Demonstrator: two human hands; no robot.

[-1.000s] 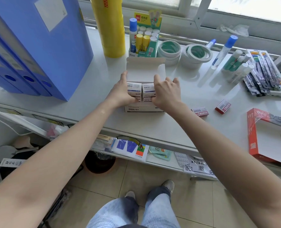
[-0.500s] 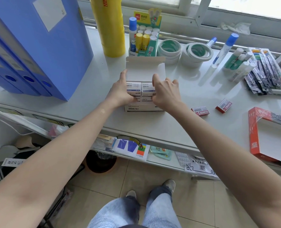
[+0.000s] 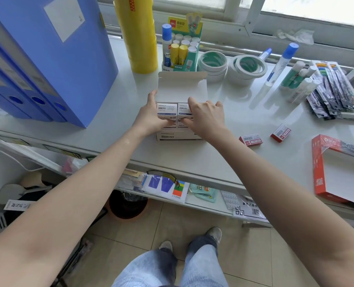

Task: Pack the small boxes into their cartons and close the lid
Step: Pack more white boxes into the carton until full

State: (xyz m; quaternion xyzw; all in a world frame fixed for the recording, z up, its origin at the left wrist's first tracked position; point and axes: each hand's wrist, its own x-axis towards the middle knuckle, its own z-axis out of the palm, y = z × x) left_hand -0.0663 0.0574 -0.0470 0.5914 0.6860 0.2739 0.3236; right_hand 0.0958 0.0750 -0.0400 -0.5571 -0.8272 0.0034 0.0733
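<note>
We are pressing our left hand (image 3: 149, 119) and right hand (image 3: 205, 119) against a cluster of small white boxes (image 3: 166, 109) that is sitting in an open white carton (image 3: 179, 136); each grip is narrow, the thumbs lying on the printed box fronts and the fingers curling around the outer sides. The boxes are standing side by side and poking up above the carton's front wall. The carton's lid (image 3: 181, 87) is standing upright behind them, still open. The carton is resting near the front edge of the pale tabletop (image 3: 223, 154). Just to our right, two small red boxes (image 3: 250, 139) are lying loose on the tabletop, well apart from the carton, and a larger red carton (image 3: 319, 168) is lying at the far right edge. To our left, blue file boxes (image 3: 47, 59) are standing upright, and behind the carton are sitting a tall yellow roll (image 3: 136, 34), a glue stick display (image 3: 182, 48) and rolls of tape (image 3: 213, 62).
</note>
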